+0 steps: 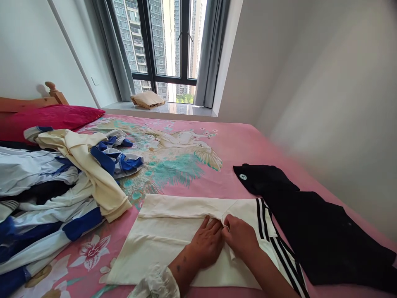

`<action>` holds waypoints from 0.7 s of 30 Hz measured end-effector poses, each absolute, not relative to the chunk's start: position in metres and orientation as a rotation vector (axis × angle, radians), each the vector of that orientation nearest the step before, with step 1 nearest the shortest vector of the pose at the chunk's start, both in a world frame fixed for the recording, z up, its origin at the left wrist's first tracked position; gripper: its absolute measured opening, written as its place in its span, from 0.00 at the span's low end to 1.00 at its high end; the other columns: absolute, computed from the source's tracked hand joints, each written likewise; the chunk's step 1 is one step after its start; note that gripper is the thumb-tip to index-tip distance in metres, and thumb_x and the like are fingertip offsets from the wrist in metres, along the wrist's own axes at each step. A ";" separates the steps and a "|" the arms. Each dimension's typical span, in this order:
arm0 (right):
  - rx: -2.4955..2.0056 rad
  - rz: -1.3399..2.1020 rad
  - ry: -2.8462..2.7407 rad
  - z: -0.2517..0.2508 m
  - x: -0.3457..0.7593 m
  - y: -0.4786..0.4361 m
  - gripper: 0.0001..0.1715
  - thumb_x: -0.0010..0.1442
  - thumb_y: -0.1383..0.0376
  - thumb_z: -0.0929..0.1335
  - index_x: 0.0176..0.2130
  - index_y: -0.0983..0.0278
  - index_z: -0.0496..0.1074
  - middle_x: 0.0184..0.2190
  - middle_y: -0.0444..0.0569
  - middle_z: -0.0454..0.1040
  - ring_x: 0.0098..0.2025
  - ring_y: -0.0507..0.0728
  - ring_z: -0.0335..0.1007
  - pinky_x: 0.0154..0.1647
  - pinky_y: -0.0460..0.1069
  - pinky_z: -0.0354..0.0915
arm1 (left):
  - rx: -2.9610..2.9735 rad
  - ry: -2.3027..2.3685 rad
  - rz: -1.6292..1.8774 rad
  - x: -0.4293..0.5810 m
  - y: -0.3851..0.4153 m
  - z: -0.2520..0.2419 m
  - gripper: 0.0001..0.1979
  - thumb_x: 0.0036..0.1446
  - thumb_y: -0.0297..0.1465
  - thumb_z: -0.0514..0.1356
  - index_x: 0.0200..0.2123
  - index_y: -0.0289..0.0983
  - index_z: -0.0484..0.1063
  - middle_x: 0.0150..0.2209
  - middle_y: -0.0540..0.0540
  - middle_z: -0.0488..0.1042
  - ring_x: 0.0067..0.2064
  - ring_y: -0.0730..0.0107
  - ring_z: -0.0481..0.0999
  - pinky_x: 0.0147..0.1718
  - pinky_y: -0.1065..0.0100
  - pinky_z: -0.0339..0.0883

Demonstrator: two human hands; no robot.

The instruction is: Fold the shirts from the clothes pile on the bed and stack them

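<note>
A cream shirt (161, 248) with black stripes along its right side lies spread on the bed, its far edge turned over in a flat strip. My left hand (207, 242) rests flat on the middle of the shirt, fingers stretched out and pointing away from me. Close beside it, my right hand (240, 236) is closed, pinching the shirt's fabric near the collar area. The fingertips of both hands nearly meet. Some of the cloth under the hands is hidden.
Black folded clothes (310, 227) lie to the right. At the left is a heap of white and blue clothes (62, 194) with a cream garment (89, 161) on top. Behind are a red pillow (62, 118) and a beige bundle (147, 99) on the windowsill. A pink patterned sheet (229, 140) covers the bed.
</note>
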State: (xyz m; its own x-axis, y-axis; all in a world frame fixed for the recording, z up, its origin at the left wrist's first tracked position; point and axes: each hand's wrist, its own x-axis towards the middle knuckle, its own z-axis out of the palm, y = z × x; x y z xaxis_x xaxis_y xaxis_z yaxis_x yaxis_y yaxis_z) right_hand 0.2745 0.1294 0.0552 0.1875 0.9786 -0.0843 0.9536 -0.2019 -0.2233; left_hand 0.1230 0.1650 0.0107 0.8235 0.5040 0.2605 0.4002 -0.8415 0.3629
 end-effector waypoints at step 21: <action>-2.080 0.863 -1.769 0.044 0.291 0.114 0.09 0.57 0.64 0.60 0.29 0.61 0.67 0.25 0.41 0.71 0.28 0.52 0.65 0.29 0.45 0.53 | 2.451 1.370 0.395 0.117 0.210 0.005 0.26 0.59 0.47 0.45 0.53 0.41 0.68 0.50 0.42 0.74 0.52 0.58 0.72 0.53 0.59 0.62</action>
State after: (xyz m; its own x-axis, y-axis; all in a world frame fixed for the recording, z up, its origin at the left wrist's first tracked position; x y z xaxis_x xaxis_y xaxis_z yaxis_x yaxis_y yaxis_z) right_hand 0.2909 0.1137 0.0441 0.0732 0.9629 -0.2595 0.7974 -0.2129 -0.5647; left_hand 0.1168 0.2105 0.0046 0.5060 0.8579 0.0896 0.7739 -0.4974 0.3919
